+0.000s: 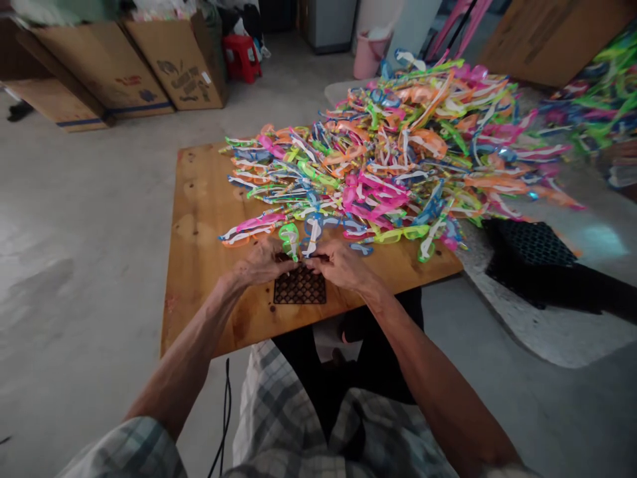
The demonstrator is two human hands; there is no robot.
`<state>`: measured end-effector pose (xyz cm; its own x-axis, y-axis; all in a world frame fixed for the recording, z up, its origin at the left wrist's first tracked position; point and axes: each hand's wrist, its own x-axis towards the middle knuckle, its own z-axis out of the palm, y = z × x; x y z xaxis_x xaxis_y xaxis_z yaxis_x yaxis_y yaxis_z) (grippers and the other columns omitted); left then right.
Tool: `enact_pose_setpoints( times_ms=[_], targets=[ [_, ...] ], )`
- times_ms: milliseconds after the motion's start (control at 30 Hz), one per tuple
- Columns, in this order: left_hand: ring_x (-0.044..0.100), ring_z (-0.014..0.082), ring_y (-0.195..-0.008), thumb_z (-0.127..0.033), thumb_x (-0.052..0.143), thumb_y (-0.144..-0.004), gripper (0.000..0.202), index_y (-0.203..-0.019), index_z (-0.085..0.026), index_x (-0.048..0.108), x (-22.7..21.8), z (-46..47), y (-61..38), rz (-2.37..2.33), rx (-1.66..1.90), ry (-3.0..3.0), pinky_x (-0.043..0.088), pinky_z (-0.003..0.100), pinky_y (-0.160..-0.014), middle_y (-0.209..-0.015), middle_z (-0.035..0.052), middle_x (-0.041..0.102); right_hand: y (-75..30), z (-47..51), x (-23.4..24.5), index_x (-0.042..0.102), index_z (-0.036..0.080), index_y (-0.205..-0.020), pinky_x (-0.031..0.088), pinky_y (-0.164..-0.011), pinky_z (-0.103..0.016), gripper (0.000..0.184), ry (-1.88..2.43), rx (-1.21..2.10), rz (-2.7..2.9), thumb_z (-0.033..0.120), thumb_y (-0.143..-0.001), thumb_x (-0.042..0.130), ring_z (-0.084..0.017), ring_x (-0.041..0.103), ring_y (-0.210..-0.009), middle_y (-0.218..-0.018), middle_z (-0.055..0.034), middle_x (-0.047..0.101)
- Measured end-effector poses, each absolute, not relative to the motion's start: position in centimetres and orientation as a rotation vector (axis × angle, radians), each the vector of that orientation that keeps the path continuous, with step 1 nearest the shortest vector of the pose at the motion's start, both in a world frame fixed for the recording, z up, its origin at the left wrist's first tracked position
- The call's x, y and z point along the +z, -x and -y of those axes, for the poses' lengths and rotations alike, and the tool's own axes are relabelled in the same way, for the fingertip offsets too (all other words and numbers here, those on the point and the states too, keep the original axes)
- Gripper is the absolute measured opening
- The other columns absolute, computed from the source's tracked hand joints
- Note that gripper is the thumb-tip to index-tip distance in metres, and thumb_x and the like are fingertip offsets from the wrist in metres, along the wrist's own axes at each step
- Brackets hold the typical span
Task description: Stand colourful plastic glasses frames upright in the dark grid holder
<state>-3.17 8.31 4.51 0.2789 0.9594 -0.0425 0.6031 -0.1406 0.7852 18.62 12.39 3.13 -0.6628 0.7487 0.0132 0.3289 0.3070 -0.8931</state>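
My left hand (263, 263) is closed, thumb and fingers pinched at the lower end of a green pair of plastic toy glasses (288, 234). Facing it, my right hand (343, 264) is closed too, its fingertips at the white-and-blue end of a blue pair of toy glasses (313, 229). The fingertips of both hands nearly meet above a black mesh pad (299, 292) on the wooden board (199, 292). The exact grip is partly hidden by the fingers. Just beyond lies a large heap of neon toy glasses (368, 192).
A grey table (562, 338) at the right bears a black mesh item (532, 242) and more colourful plastic pieces (602, 99). Cardboard boxes (179, 66), a red stool (241, 58) and a pink bucket (371, 56) stand behind. A black cable (226, 405) hangs below the board.
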Motion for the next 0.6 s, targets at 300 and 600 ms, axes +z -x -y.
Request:
enact_pose_setpoints(
  times_ms=[300, 600],
  targets=[
    [0.042, 0.0094, -0.055, -0.036, 0.064, -0.078, 0.028, -0.06, -0.017, 0.054, 5.0, -8.5, 3.2, -1.442, 0.541, -1.911, 0.032, 0.021, -0.051, -0.056, -0.0039, 0.048, -18.4, -12.3, 4.2, 0.07, 0.013, -0.074, 0.04, -0.059, -0.024, 0.015, 0.97, 1.233, 2.284, 0.013, -0.088, 0.063, -0.014, 0.06, -0.064, -0.068, -0.0017, 0.066],
    [0.039, 0.01, -0.053, -0.038, 0.061, -0.078, 0.029, -0.06, -0.019, 0.047, 4.7, -8.1, 2.8, -1.453, 0.599, -1.947, 0.029, 0.025, -0.051, -0.056, -0.003, 0.045, -18.3, -12.5, 4.6, 0.068, 0.013, -0.073, 0.04, -0.06, -0.024, 0.018, 0.947, 1.227, 2.342, 0.01, -0.088, 0.06, -0.014, 0.06, -0.065, -0.069, -0.0022, 0.067]
  ],
)
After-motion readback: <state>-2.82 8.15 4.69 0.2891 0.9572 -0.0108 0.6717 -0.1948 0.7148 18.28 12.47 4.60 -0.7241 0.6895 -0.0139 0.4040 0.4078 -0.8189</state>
